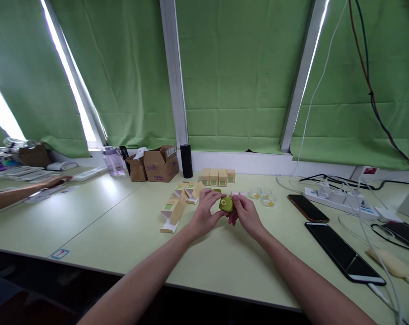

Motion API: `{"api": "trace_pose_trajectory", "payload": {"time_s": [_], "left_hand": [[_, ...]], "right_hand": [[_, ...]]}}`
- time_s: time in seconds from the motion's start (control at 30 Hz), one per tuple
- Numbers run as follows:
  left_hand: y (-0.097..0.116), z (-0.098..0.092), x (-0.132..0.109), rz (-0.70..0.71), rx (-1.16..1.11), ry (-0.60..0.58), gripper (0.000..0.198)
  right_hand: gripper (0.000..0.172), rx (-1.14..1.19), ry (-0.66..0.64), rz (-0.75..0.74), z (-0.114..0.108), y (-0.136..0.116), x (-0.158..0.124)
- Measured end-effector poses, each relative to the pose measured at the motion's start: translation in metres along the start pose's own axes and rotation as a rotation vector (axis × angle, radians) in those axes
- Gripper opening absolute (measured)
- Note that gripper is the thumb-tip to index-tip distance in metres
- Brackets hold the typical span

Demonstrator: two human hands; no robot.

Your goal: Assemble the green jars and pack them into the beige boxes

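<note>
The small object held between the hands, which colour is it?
The small object is olive green, as the head view shows.

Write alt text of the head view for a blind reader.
A person's hands hold a small green object over a pale table. Small boxes stand beyond them, open boxes to the left, phones to the right.

free tabletop (116, 228) beyond cartons (173, 210) beside left hand (206, 211), boxes (214, 177) blocking ahead, phones (342, 251) at right
</note>
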State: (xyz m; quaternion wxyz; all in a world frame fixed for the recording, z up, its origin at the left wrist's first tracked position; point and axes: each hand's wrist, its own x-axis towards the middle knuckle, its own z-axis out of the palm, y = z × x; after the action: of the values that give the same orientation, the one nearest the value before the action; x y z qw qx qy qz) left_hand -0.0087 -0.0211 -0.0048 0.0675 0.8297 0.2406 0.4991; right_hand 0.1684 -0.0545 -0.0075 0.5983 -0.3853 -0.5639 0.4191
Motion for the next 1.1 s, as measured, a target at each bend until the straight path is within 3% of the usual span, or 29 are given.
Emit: {"api": "trace_pose_trajectory", "payload": {"time_s": [0.23,0.4,0.53,0.77,0.93,1.1], "left_hand": [[-0.015,0.002,0.001,-0.232,-0.201,0.113,0.045],[-0.025,0.001,0.004,-0.467,-0.495,0.115,0.049],[-0.025,-0.001,0.005,-0.548,-0.764,0.108,0.053],[-0.029,-0.002,0.004,-0.598,-0.959,0.087,0.056],[-0.031,0.001,0.003,-0.615,-0.958,0.097,0.055],[-0.026,0.000,0.001,-0.583,-0.929,0.067,0.062]], "right_hand": [[0.058,-0.187,0.280,-0.096,-0.025,0.006,0.013],[0.036,-0.553,0.398,-0.203,-0.048,0.022,0.023],[0.025,-0.893,0.332,-0.334,-0.053,0.039,0.024],[0.028,-1.391,0.178,-0.346,-0.046,0.042,0.027],[0.028,-1.562,0.063,-0.315,-0.039,0.040,0.038],[0.023,-1.608,0.042,-0.281,-0.034,0.040,0.042]]}}
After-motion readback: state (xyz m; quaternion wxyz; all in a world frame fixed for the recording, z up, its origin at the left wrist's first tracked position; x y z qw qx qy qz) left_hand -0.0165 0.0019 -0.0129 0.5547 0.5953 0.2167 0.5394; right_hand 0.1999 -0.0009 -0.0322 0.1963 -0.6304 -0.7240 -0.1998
